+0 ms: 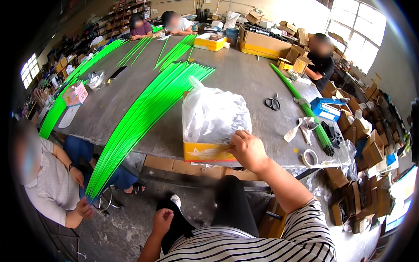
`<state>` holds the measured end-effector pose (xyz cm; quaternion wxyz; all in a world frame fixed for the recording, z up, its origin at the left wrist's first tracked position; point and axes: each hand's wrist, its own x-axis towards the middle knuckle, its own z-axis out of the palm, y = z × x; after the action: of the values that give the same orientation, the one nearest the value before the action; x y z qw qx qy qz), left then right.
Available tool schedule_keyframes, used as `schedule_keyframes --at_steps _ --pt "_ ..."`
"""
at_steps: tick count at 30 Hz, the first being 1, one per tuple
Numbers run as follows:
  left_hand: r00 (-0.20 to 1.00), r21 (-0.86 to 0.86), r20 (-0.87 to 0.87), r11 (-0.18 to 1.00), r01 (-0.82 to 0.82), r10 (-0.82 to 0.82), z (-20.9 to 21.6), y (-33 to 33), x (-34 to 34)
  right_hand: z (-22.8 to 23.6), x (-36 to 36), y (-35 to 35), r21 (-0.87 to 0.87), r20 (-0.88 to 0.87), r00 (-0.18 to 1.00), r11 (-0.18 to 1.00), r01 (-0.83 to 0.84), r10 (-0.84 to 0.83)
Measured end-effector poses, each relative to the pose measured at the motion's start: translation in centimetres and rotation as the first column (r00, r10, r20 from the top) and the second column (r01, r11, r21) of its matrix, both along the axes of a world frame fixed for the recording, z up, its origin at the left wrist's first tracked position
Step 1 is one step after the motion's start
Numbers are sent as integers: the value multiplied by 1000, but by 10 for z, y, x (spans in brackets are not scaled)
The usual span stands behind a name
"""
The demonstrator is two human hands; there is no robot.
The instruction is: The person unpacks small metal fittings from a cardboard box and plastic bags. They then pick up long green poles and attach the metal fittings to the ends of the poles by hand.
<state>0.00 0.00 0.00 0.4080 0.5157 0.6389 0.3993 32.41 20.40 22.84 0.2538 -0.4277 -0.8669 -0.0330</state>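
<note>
Right hand curled against the near right corner of an open yellow cardboard box; cannot tell whether gripping rim or contents. Left hand loosely closed, low, well apart from the box. In the box: crumpled clear plastic bag, bulging above the rim. Beneath: grey table, box at near edge. Left: fanned bright-green slender rods. Right: black-handled scissors; nearer, white ring-shaped tape roll.

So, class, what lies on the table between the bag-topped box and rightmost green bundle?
Black scissors, whitish scraps and a tape roll, in the head view.
</note>
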Motion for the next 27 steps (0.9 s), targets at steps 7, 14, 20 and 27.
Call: schedule_keyframes --at_steps 7,14,20,27 --pt "998 218 -49 975 35 -25 76 39 34 11 37 -21 21 -2 1000 1000 -4 4" --pt "962 523 -265 828 204 -69 183 113 68 51 76 -23 -69 -22 999 997 -42 41" --pt "884 744 -467 554 373 33 259 223 141 72 50 51 12 -106 994 999 37 -36" --pt "899 364 -365 852 377 -241 275 260 151 63 50 76 -262 -144 981 951 -162 128"
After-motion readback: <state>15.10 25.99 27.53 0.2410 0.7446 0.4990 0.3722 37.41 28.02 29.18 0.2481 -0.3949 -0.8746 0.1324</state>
